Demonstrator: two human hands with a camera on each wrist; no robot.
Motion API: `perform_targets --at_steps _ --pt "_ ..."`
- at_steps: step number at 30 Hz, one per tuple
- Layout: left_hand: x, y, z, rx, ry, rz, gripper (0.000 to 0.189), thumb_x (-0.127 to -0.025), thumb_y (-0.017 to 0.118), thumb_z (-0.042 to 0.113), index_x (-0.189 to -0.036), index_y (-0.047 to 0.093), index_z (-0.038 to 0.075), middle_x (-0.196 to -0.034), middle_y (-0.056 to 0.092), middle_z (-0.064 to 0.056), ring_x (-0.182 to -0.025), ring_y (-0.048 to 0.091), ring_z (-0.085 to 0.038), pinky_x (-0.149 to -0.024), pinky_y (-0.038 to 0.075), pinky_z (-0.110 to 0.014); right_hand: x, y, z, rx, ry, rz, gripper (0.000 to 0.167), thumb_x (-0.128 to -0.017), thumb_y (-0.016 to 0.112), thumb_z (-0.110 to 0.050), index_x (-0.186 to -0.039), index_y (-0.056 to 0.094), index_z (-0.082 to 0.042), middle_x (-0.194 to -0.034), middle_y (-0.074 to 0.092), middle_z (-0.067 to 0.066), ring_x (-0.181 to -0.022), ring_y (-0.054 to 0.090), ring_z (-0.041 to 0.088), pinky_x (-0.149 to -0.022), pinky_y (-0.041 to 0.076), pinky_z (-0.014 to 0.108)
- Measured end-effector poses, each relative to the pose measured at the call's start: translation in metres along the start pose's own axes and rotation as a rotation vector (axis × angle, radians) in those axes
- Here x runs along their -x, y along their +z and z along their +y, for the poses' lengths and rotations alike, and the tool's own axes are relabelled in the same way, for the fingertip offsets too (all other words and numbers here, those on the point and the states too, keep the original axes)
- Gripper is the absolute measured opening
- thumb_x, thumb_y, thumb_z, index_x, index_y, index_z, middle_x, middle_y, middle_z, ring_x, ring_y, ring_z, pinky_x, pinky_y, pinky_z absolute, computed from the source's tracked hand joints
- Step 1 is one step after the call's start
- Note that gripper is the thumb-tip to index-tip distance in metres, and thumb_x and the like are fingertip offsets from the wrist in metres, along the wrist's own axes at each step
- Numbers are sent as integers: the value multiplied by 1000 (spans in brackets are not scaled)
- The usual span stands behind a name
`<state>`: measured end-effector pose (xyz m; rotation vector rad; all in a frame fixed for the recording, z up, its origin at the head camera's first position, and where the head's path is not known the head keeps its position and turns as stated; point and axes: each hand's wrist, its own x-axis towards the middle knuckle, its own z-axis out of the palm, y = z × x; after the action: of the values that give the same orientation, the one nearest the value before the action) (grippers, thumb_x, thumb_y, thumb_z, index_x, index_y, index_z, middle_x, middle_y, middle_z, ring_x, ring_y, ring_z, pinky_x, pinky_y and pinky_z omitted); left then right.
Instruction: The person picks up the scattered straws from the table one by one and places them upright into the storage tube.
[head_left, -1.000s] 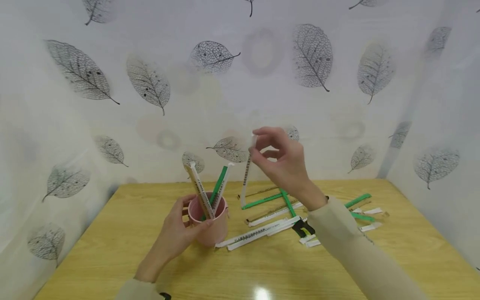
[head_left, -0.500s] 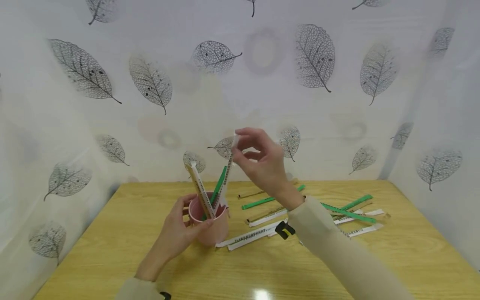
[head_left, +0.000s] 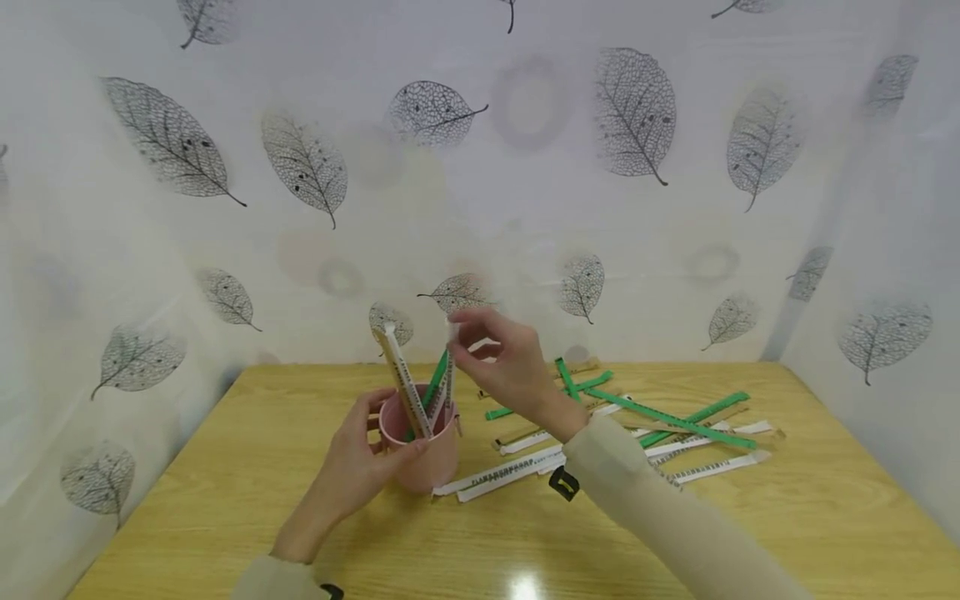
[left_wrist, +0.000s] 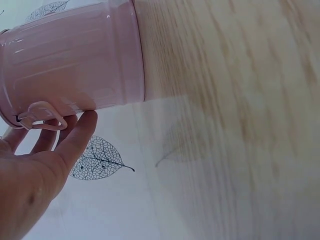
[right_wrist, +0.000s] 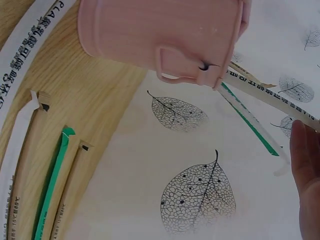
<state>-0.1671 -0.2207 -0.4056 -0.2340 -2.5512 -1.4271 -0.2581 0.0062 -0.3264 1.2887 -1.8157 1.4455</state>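
A small pink pail (head_left: 426,468) with side loops stands upright on the table. My left hand (head_left: 352,454) grips it from the left, thumb toward the front and fingers round the far side; the left wrist view shows fingertips against the pail's wall beside a loop. Between thumb and fingertips, my right hand (head_left: 504,360) pinches the top of a white paper-wrapped straw (right_wrist: 270,93). That straw's lower part is inside the pail, its bottom end hidden. Leaning in the pail are also a green-wrapped straw (head_left: 436,382) and brown and white wrapped straws (head_left: 406,379).
Several wrapped straws lie on the wooden table (head_left: 225,500): white straws (head_left: 510,475) beside the pail, and green straws (head_left: 667,417) crossing brown and white ones farther right. A leaf-print sheet (head_left: 517,192) hangs behind the table and along its sides.
My right hand has moved left to above the pail and then down, lowering the white wrapped straw into it. My left hand has kept its grip on the pail.
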Motion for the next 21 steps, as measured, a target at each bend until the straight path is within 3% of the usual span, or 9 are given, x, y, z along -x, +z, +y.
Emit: perform_targets --at_steps 12,21 --pt "0 -1 2 41 15 -2 72 -87 83 29 -145 44 14 -136 57 -14 -120 58 -31 -90 58 -41 16 10 8 62 80 -135 25 -91 70 5 -116 66 3 -99 74 14 -83 74 21 -70 61 22" --pt "0 1 0 29 5 -4 73 -86 84 30 -145 43 15 -136 57 -14 -120 58 -31 -92 58 -42 20 13 12 82 74 -134 29 -90 71 5 -119 65 3 -99 74 14 -83 74 21 -70 61 20"
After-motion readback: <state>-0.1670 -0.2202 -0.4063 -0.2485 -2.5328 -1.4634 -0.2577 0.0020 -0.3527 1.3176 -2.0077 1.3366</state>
